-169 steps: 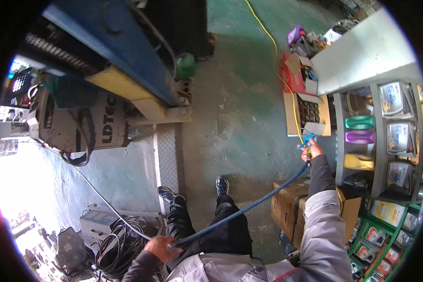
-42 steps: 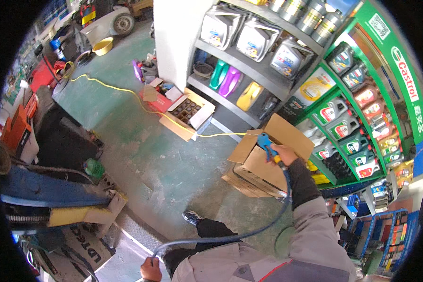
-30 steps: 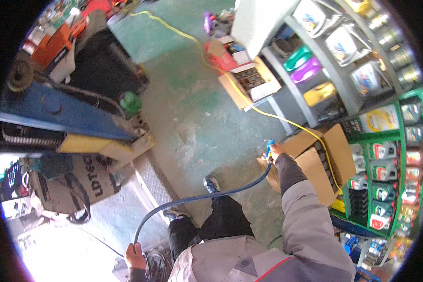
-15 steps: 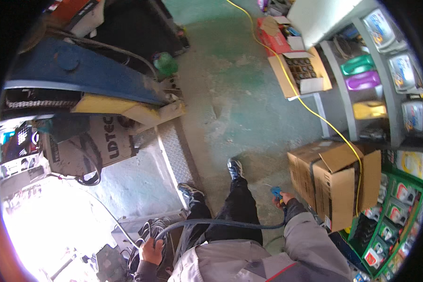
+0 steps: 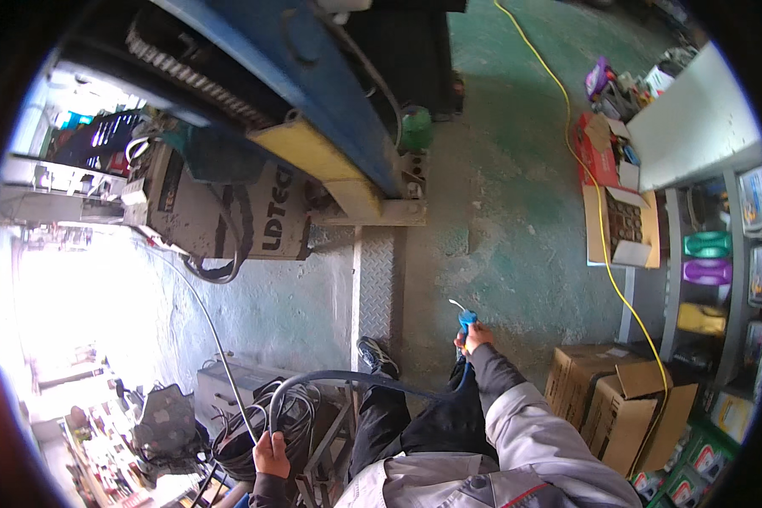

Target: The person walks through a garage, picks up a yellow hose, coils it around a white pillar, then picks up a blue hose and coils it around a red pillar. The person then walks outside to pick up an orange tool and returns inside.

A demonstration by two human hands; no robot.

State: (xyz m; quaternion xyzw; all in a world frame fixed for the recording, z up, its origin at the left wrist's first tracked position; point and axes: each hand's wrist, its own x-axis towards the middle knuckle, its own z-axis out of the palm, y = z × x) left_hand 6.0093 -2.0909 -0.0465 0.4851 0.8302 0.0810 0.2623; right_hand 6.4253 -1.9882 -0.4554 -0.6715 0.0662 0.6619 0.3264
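Observation:
My right hand [image 5: 479, 337] is closed around the blue handle of a welding torch [image 5: 467, 318], held out ahead of my legs. A thin, pale curved neck sticks out of its front end. From the torch a thick dark hose [image 5: 360, 378] arches to the left across my thighs. At the lower left, my left hand [image 5: 270, 455] is closed on the other end of that arch. A thin grey cable [image 5: 210, 317] comes down from the upper left to this same hand. Loose coiled cables [image 5: 300, 416] lie beside it, above a metal frame.
A blue lift post [image 5: 334, 93] with a yellow foot and a large grey box-shaped machine [image 5: 267, 212] stand ahead on the left. A yellow cord [image 5: 603, 212] crosses the floor on the right, over open cardboard boxes [image 5: 584, 385]. Shelves with coloured bottles [image 5: 707, 271] line the right side.
My view has turned toward the left, so the surroundings sit further right. My right hand has moved forward with the torch, away from my body. My left hand still grips the hose.

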